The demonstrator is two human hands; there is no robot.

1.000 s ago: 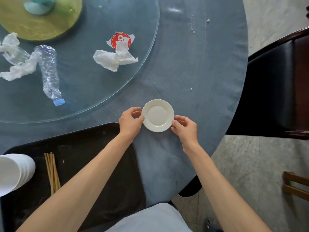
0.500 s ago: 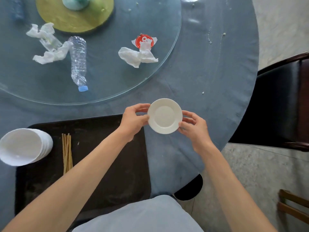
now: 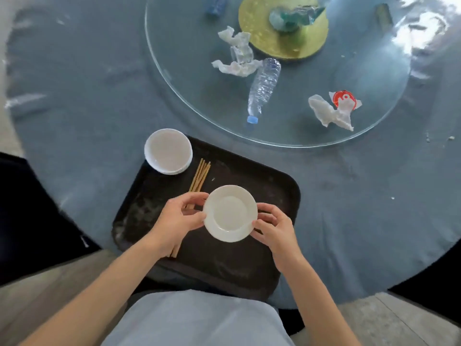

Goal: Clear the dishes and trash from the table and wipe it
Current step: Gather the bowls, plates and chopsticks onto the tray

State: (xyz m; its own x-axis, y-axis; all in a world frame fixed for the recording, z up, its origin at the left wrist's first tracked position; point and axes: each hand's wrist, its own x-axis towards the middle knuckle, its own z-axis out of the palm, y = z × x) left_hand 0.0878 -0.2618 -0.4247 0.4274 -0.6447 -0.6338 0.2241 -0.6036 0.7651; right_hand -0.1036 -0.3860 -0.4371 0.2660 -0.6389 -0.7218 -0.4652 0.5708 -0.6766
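A small white plate [image 3: 230, 213] is held level over the black tray [image 3: 264, 181]. My left hand [image 3: 179, 219] grips its left rim and my right hand [image 3: 273, 227] grips its right rim. On the tray's far left corner stands a stack of white bowls [image 3: 168, 151], with several wooden chopsticks [image 3: 200, 174] beside it, partly hidden under my left hand. On the glass turntable [image 3: 369, 121] lie a crushed plastic bottle [image 3: 263, 87], crumpled napkins [image 3: 235, 54], and another napkin [image 3: 329, 113] beside a red lid [image 3: 344, 99].
The round table has a blue-grey cloth [image 3: 87, 101] with crumbs [image 3: 451, 138] at the right. A yellow mat [image 3: 284, 33] with a teal object sits at the turntable's centre. Dark chairs [image 3: 32, 216] stand at the left and lower right.
Both hands lifted the plate off the cloth and carried it left over the tray. The view swung left, bringing the whole tray and bowls into sight.
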